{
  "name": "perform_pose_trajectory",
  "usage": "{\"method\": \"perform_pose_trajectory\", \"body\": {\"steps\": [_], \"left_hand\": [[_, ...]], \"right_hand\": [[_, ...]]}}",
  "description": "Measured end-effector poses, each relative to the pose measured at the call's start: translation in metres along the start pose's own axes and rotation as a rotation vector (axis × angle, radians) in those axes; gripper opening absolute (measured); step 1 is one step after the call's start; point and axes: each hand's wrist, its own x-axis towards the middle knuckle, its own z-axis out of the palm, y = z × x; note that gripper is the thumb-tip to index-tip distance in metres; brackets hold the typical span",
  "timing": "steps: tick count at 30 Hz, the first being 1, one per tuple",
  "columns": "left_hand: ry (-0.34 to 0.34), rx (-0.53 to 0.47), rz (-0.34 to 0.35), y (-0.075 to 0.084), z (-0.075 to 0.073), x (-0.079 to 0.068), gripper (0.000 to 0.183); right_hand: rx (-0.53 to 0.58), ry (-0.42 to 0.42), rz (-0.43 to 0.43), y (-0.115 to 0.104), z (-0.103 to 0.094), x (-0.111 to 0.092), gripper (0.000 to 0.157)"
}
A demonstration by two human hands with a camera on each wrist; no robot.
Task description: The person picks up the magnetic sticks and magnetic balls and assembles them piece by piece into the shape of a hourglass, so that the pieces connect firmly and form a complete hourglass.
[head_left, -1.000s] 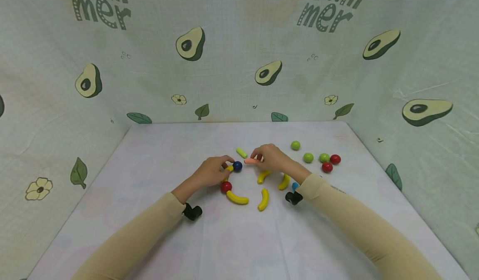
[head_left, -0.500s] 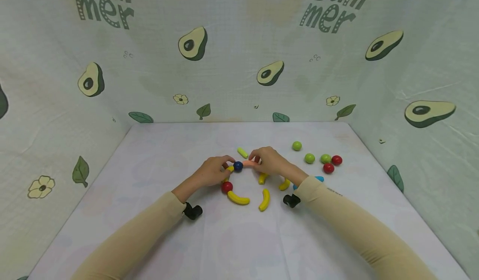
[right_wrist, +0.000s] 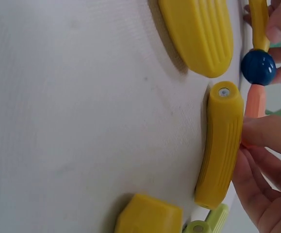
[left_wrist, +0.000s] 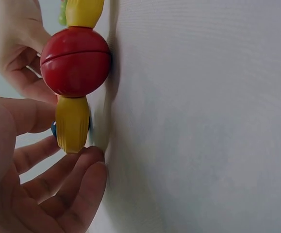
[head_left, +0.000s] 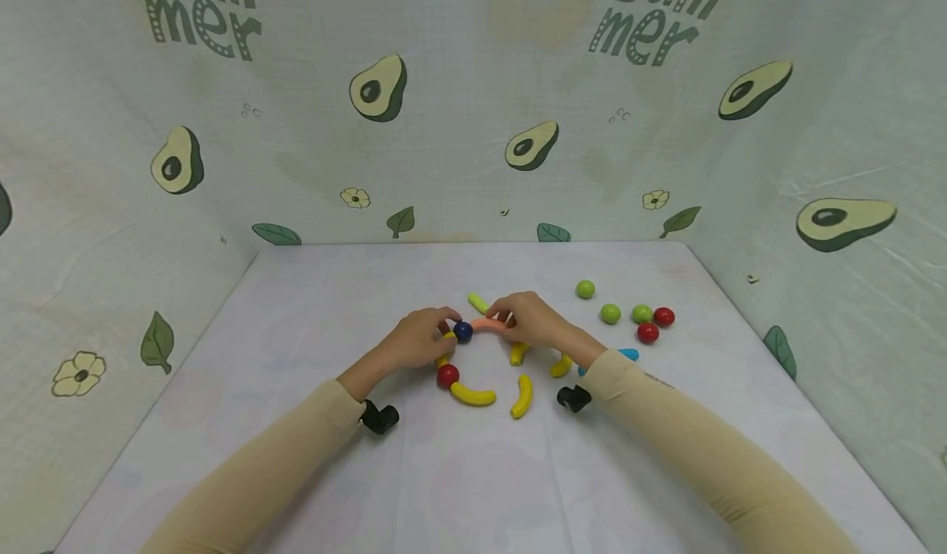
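My left hand (head_left: 418, 340) holds a curved yellow stick (left_wrist: 72, 121) between thumb and fingers, its fingertips close to a dark blue ball (head_left: 463, 332). A red ball (head_left: 447, 376) joins that stick's near end, and another curved yellow stick (head_left: 473, 395) extends rightward from it. On the blue ball's right side, a curved orange stick (head_left: 487, 324) touches it. My right hand (head_left: 536, 321) pinches this orange stick near its other end, partly covering it. In the right wrist view a loose yellow stick (right_wrist: 220, 145) with a metal disc in its end lies beside the right fingers.
Loose yellow sticks (head_left: 522, 396) lie right of the chain. A light green stick (head_left: 478, 302) sits behind the hands, and a blue stick (head_left: 630, 354) is partly under the right sleeve. Green balls (head_left: 610, 313) and red balls (head_left: 647, 333) are grouped at back right.
My right hand has brought the orange stick leftward until it met the blue ball. Since then the blue ball and orange stick have shifted slightly left. My left hand has stayed nearly still.
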Motion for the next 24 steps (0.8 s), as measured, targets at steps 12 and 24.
{"method": "perform_pose_trajectory", "body": {"steps": [12,24], "left_hand": [[0.048,-0.003,0.045,-0.002,0.004,0.008,0.036],[0.062,0.042,0.057,-0.005,0.007,0.017,0.022]], "right_hand": [[-0.008,0.024,-0.055,-0.008,0.006,0.006,0.026],[0.010,0.051,-0.108,-0.011,0.011,0.009,0.020]]}}
